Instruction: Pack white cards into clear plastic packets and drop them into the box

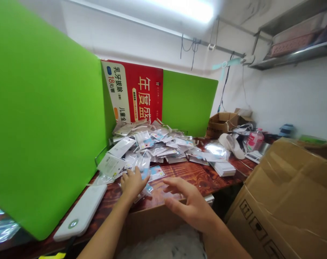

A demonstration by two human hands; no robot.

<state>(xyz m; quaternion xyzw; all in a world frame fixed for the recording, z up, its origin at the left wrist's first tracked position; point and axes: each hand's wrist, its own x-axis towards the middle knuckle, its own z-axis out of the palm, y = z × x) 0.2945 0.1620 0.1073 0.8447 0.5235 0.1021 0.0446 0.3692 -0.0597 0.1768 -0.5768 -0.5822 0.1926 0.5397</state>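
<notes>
A heap of small clear plastic packets (152, 145) with white and coloured cards inside covers the back of a dark wooden table (198, 176). My left hand (132, 182) lies palm down on a few packets at the heap's front edge, fingers curled over them. My right hand (189, 203) hovers just above the table's front edge, fingers spread and slightly bent, with nothing in it. Below both hands sits an open cardboard box (149, 223) with clear plastic wrap (166, 246) inside.
Green partition panels (44, 118) wall the left and back, with a red poster (141, 91) between them. A white flat device (82, 212) lies at the left. A large cardboard box (290, 201) fills the right. A stack of cards (224, 168), a small box (219, 124) and a bottle (253, 140) stand farther back.
</notes>
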